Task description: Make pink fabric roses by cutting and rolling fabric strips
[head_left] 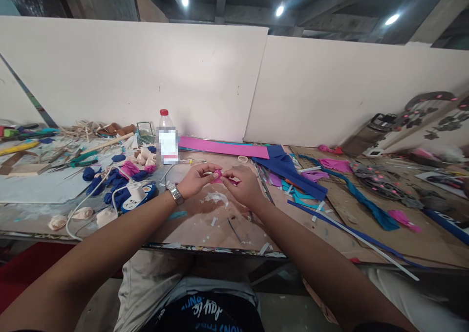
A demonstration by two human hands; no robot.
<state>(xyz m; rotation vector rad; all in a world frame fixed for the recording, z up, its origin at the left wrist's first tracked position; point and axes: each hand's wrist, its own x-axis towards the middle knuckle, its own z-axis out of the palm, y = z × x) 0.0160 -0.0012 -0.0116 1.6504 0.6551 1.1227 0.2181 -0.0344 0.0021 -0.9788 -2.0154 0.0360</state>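
Observation:
Both hands meet over the middle of the table, around a small pink piece [217,176] of folded material. My left hand [198,179], with a metal watch on its wrist, pinches the piece from the left. From the right, my right hand [243,183] grips the same piece between thumb and fingers. A short pink tail shows below the right fingers. Behind the hands lies a long flat pink strip [227,147]. Dark blue strips [293,173] spread to the right of my right hand.
A red-capped bottle [167,139] stands behind my left hand. Left are a power strip [139,199] with a white cable, blue and cream rolled flowers [83,213] and green-handled pliers [83,160]. Cardboard [351,214] with a teal strip [355,190] lies right.

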